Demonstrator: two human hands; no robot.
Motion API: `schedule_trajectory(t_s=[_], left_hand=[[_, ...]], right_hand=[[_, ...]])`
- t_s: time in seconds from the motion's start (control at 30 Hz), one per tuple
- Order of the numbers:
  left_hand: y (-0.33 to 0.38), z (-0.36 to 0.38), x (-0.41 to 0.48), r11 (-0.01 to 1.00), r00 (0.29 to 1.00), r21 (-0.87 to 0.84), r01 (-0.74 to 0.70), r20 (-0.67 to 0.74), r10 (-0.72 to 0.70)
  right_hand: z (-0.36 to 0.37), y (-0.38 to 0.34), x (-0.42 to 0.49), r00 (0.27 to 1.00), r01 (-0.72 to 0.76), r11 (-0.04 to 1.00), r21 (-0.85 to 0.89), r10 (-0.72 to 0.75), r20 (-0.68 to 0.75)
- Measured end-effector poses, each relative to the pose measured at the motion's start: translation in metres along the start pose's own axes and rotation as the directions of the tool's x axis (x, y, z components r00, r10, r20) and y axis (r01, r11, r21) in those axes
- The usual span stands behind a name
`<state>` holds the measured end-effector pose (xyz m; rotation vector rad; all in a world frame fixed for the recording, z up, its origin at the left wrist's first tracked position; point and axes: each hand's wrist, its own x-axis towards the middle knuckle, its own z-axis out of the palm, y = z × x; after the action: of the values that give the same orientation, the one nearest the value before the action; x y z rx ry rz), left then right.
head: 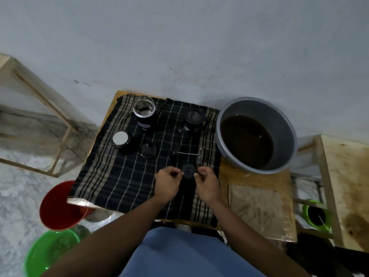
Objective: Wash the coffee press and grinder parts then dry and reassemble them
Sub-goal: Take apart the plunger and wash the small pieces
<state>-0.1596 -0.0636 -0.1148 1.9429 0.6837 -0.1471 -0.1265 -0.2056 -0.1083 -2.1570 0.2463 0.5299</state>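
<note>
I see a small round black part (188, 171) lying on the dark checked cloth (123, 176) that covers most of the counter (239, 176). The left hand (168, 181) and right hand (206, 182) flank it, fingers curled inward with the tips at its rim. I cannot tell whether they pinch it or only touch it.

Just behind the part lies the plunger rod (187, 153), with its mesh filter (200, 156) at the right end. Further left on the cloth sit a black domed lid (148, 149) and a round piece with a white top (120, 137). At the back stand a glass-topped canister (144, 111) and the black coffee press (194, 120).

Right of the cloth, a gray basin (283, 124) holds dark brown water, and a tan rag (257, 206) lies in front of it. On the floor to the left are a red bucket (58, 206) and a green tub (48, 250).
</note>
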Motion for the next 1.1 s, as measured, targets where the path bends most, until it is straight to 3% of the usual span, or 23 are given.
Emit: schedule_trajectory(t_s=[0.2, 0.37, 0.5, 0.77, 0.93, 1.1], left_hand=[[0.009, 0.003, -0.001, 0.996, 0.996, 0.008, 0.089, -0.030, -0.089], [0.020, 0.007, 0.003, 0.933, 0.948, -0.174, 0.314, 0.009, -0.317], [0.021, 0.004, 0.005, 0.887, 0.916, -0.233, 0.398, 0.050, -0.398], [0.044, -0.011, 0.005, 0.893, 0.910, -0.182, 0.412, 0.045, -0.411], [0.075, -0.031, 0.011, 0.928, 0.941, -0.175, 0.328, -0.030, -0.338], [0.122, -0.034, 0.023, 0.899, 0.980, -0.391, 0.198, 0.055, -0.192]], right_hand=[[-0.005, -0.011, -0.002, 1.000, 0.002, 0.995, -0.098, 0.000, 0.014], [-0.009, -0.017, -0.001, 0.999, -0.022, 0.995, -0.093, 0.025, 0.039], [-0.015, -0.021, -0.001, 0.997, -0.035, 0.997, -0.073, 0.040, 0.072], [-0.022, -0.039, -0.006, 1.000, 0.023, 0.988, -0.150, -0.019, 0.025], [-0.037, -0.065, -0.005, 0.989, 0.124, 0.990, -0.072, -0.129, -0.065], [-0.066, -0.096, 0.002, 0.918, 0.341, 0.940, 0.001, -0.333, -0.213]])
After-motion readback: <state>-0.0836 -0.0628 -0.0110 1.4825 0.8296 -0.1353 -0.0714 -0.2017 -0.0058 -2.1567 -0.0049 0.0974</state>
